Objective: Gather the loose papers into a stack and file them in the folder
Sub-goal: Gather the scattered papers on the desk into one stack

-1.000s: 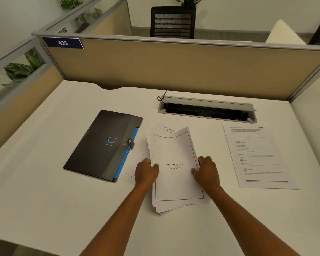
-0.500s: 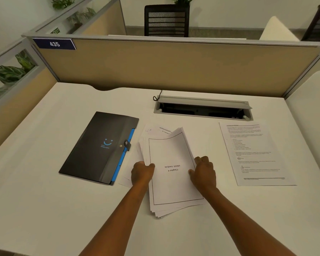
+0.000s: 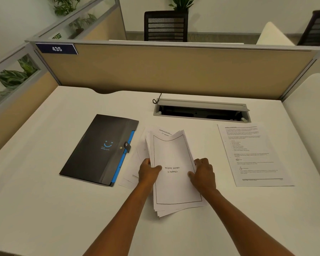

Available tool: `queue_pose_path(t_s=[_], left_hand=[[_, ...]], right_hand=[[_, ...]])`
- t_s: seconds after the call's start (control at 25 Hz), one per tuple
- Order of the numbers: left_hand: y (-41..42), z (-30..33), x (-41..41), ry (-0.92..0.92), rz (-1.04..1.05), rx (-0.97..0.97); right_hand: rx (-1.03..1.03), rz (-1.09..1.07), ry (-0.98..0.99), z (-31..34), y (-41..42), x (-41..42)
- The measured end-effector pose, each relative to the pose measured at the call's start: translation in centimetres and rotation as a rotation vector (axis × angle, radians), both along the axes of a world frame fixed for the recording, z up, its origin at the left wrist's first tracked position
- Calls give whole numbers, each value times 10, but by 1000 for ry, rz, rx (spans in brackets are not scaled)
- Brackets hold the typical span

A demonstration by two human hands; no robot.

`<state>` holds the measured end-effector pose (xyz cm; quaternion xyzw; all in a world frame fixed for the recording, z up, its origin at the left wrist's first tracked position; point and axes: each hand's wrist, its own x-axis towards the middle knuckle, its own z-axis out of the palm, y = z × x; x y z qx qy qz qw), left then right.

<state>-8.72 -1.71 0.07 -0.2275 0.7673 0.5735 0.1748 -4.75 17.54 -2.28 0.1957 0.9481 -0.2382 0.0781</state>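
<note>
A stack of papers (image 3: 175, 174) was held at the middle of the desk (image 3: 44, 209), gripped at its long edges by the left hand (image 3: 148, 172) and the right hand (image 3: 203, 173), each closed on a side. The sheets were fanned and uneven at the near end, so the squaring step was judged to be in hand. One loose sheet (image 3: 253, 154) lay well apart to the right, and another sheet (image 3: 129, 179) showed under the left hand; both would need to be gathered next. The folder (image 3: 98, 148) lay shut just beside the stack, its strap fastened; nothing could be seen inside it.
</note>
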Motion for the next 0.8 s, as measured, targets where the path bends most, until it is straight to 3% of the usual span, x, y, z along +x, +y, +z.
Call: queue_pose_path(t_s=[0.2, 0.32, 0.44, 0.56, 0.64, 0.8], left_hand=[[-3, 16, -1, 179, -119, -3], [-14, 31, -9, 230, -221, 143], [-22, 42, -20, 197, -251, 308], [-31, 48, -33, 146, -298, 405], [-32, 50, -36, 127, -331, 411], [-21, 45, -36, 125, -378, 304]], right_hand=[[-273, -155, 106, 0, 10, -4], [-522, -287, 167, 5, 15, -6], [-963, -332, 191, 13, 19, -5], [-1333, -224, 149, 14, 27, -2], [-1425, -152, 134, 14, 30, 2], [-1350, -153, 234, 17, 39, 6]])
